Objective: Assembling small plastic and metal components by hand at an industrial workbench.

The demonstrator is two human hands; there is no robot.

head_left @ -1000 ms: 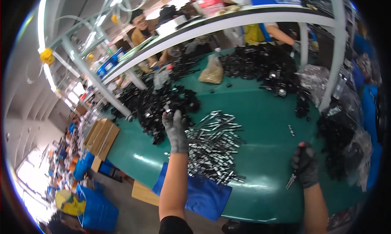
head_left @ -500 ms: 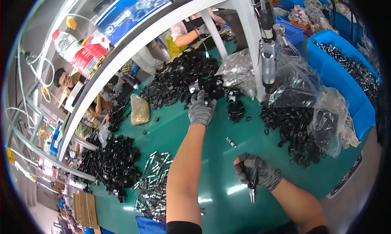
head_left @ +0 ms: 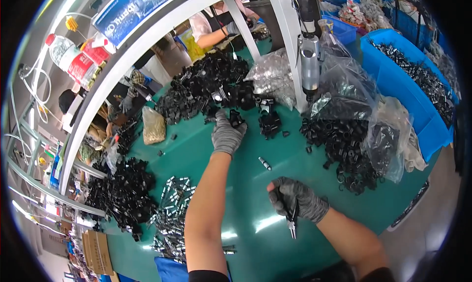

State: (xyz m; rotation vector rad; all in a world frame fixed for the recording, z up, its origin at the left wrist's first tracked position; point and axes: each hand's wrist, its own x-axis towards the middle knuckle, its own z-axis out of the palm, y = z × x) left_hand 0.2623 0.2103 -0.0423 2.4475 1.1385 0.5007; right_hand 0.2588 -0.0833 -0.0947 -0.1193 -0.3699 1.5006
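Note:
My left hand [head_left: 228, 137], in a grey glove, is at the near edge of a heap of black plastic parts [head_left: 196, 88]. Its fingers and thumb are closed around a small black plastic part [head_left: 237, 118]. Lower right, my right hand [head_left: 299, 199], gloved too, curls over a black part with a silver metal tip [head_left: 293, 227] that points downward; the palm hides most of it. Between the hands, on the green table [head_left: 246, 193], lies a loose metal pin [head_left: 265, 163].
Silver pins [head_left: 172, 218] and black parts [head_left: 120, 193] are piled on the left. On the right are black rings [head_left: 339, 144], clear plastic bags [head_left: 344, 90] and a blue bin [head_left: 393, 85]. A white frame with a hanging power screwdriver [head_left: 309, 61] crosses the table. Co-workers sit beyond.
The whole view has shifted, so the scene sits further left. My left hand has drawn back slightly from the heap, a black plastic part now showing in its grip. My right hand keeps its hold.

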